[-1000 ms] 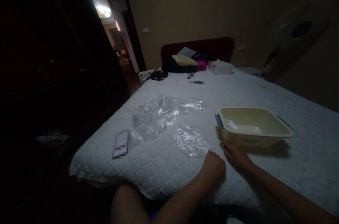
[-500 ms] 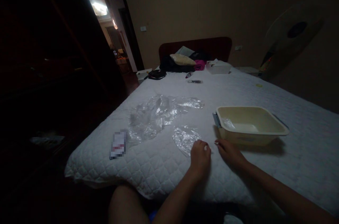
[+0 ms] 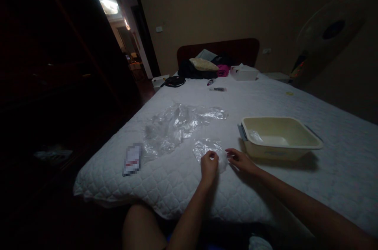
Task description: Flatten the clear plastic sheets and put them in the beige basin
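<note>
A small clear plastic bag (image 3: 203,146) lies on the white quilted bed, its right part spreading between my two hands. My left hand (image 3: 209,168) is closed in a pinch on this bag, thumb and forefinger together. My right hand (image 3: 242,162) hovers at the bag's right edge with its fingers apart; whether the fingertips touch the film is hard to see. Beyond them, more crumpled clear plastic bags (image 3: 180,121) are spread across the bed. To the right stands a cream plastic basin (image 3: 283,152) with grey handles and a bit of clear plastic inside.
A blurred-out flat item (image 3: 132,159) lies near the bed's left edge. Farther back are a thin packaged item (image 3: 217,89), a small purple-ended tube (image 3: 210,82), a black bag (image 3: 175,81), piled clothes and a white box (image 3: 243,73). A fan (image 3: 333,29) stands right.
Both hands have moved left over the small plastic bag. My right hand has gone from a pinch on a small white bit to spread fingers, and more film shows between the hands.
</note>
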`<action>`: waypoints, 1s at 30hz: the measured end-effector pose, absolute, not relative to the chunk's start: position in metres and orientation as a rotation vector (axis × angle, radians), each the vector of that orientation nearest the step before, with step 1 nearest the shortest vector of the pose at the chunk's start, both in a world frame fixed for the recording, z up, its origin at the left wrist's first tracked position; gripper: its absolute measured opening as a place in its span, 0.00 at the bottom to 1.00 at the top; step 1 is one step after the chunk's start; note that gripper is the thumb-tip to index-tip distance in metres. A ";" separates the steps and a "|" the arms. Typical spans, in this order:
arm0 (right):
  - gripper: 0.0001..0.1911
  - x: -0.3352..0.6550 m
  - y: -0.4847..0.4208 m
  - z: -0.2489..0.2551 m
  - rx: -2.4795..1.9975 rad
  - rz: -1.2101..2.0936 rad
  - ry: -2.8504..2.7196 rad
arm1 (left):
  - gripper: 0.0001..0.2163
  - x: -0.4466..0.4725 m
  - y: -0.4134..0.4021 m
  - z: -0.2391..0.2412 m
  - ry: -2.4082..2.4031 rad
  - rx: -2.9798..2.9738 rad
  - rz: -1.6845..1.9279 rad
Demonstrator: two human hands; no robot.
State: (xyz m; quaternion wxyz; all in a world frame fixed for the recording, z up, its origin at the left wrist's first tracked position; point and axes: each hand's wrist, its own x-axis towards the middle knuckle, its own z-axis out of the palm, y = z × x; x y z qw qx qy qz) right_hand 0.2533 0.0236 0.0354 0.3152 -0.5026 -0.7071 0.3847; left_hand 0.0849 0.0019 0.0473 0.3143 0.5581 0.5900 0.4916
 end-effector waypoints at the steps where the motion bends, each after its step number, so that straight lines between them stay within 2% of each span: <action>1: 0.20 0.251 0.024 0.037 -1.327 1.012 -1.867 | 0.06 0.085 0.002 0.047 1.555 1.468 1.296; 5: 0.19 0.247 0.029 0.038 -1.352 1.003 -1.875 | 0.06 0.084 0.001 0.044 1.557 1.392 1.278; 13: 0.21 0.262 0.033 0.044 -1.392 1.203 -1.901 | 0.05 0.089 0.001 0.040 1.416 1.175 1.187; 23: 0.24 0.266 0.033 0.045 -1.478 1.191 -2.004 | 0.05 0.091 0.000 0.032 1.378 1.152 1.111; 30: 0.14 0.264 0.033 0.031 -1.520 0.907 -2.097 | 0.04 0.090 0.001 0.034 1.446 1.205 1.082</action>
